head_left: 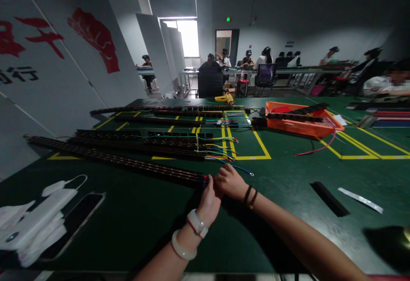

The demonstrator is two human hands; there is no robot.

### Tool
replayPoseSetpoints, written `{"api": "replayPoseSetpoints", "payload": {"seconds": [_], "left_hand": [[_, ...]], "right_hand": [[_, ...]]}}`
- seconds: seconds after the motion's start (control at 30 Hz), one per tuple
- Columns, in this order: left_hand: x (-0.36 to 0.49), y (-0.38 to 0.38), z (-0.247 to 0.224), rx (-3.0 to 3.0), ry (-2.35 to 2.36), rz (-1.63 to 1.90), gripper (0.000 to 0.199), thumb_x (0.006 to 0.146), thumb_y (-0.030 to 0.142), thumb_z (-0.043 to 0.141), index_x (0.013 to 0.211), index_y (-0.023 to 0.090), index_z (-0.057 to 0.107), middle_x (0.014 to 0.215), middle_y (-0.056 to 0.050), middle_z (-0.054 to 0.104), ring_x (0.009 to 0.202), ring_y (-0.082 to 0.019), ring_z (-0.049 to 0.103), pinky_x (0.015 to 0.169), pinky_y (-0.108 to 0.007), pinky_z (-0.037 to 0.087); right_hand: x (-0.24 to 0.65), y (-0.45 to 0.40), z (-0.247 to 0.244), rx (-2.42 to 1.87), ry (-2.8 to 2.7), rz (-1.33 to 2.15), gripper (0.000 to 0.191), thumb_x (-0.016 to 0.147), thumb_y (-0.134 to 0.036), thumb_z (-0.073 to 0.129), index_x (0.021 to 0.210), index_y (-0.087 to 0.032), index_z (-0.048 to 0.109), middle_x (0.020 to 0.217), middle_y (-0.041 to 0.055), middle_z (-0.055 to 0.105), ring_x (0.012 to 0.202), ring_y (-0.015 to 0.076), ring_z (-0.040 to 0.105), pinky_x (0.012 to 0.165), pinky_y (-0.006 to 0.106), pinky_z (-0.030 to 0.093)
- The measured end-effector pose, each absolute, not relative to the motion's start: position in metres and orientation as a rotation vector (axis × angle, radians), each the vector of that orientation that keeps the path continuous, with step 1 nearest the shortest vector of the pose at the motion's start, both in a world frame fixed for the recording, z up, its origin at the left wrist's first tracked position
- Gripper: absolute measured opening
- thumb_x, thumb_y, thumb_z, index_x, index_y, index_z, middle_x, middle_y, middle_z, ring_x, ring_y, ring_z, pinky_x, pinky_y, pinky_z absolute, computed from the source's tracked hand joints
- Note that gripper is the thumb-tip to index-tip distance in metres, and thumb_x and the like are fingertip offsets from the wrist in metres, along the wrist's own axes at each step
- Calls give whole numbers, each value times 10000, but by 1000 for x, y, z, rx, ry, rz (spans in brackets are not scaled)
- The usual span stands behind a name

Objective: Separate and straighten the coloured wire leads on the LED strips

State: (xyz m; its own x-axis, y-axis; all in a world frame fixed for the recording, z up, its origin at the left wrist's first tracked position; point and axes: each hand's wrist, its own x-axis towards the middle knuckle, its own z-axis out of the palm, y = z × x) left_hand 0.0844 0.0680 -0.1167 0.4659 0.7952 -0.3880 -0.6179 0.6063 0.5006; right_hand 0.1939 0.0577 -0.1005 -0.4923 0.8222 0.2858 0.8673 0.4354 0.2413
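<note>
A long dark cable bundle lies slantwise across the green table, its right end at my hands. My left hand, with a watch at the wrist, is closed round that end, where a bit of red shows. Right beside it, my right hand is closed, fingers curled in against the left; what it pinches is hidden. Just behind are more dark bundles with coloured wire ends. A blue wire with a ring terminal reaches out behind my right hand.
An orange basket holding dark pieces stands at the back right. A yellow heat gun lies at the far edge. A black strip and a white strip lie right; a phone and white device lie left.
</note>
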Motion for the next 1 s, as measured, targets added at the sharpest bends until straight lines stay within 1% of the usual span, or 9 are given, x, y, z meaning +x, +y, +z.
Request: {"api": "replayPoseSetpoints", "payload": {"seconds": [0.07,0.17,0.23,0.37,0.47,0.63,0.73,0.9,1.0], "left_hand": [[93,70,-119,308,689,955,220,882,273,474,719,153,560,712,-8,613,619,-72,569,547,-147,449],[98,71,-123,298,747,979,216,889,246,452,710,163,540,698,5,611,608,-66,571,537,-138,443],[99,71,-126,313,758,978,201,887,250,458,726,164,543,724,-1,625,632,-73,586,547,-144,452],[97,73,-129,401,716,962,213,880,296,471,756,148,561,734,-21,630,637,-84,588,571,-165,470],[98,77,-131,423,727,932,242,876,345,475,771,144,560,746,-33,630,642,-85,588,591,-171,482],[96,82,-133,483,738,847,250,869,390,476,828,154,547,890,-81,654,841,-139,640,728,-214,530],[91,85,-133,522,683,796,268,882,382,444,859,138,554,942,-108,659,894,-162,644,815,-262,539],[85,86,-132,530,645,750,310,885,402,428,900,126,566,994,-132,662,965,-190,639,1023,-386,461],[83,85,-131,545,659,728,305,889,400,420,919,131,561,1004,-137,665,997,-196,633,1083,-434,400]], "right_hand": [[192,55,-109,-1515,-2528,-591,202,843,-93,472,841,-161,662,739,78,615,859,224,468,907,426,332],[192,52,-118,-1533,-2470,-594,207,855,-101,470,924,-150,659,794,80,618,897,225,473,955,426,314],[197,49,-120,-1517,-2409,-535,222,880,-162,477,1034,-159,637,872,77,618,934,218,478,966,414,310],[214,41,-119,-1531,-2199,-344,301,903,-327,487,1185,-267,572,1037,69,594,1006,207,481,950,404,313],[225,39,-120,-1561,-2112,-276,294,897,-358,499,1161,-264,589,1019,70,603,967,201,503,927,400,318],[230,42,-124,-1544,-2138,-334,243,931,-323,454,1095,-242,613,889,42,633,890,168,525,904,376,323],[229,44,-126,-1506,-2164,-441,216,927,-286,469,1073,-226,617,839,33,639,874,161,527,907,370,324],[233,46,-121,-1487,-2108,-569,177,913,-244,494,988,-184,643,785,35,638,815,157,518,881,348,346],[239,50,-113,-1566,-1943,-457,193,916,-270,489,887,-179,657,722,27,628,757,148,508,821,322,362]]}}
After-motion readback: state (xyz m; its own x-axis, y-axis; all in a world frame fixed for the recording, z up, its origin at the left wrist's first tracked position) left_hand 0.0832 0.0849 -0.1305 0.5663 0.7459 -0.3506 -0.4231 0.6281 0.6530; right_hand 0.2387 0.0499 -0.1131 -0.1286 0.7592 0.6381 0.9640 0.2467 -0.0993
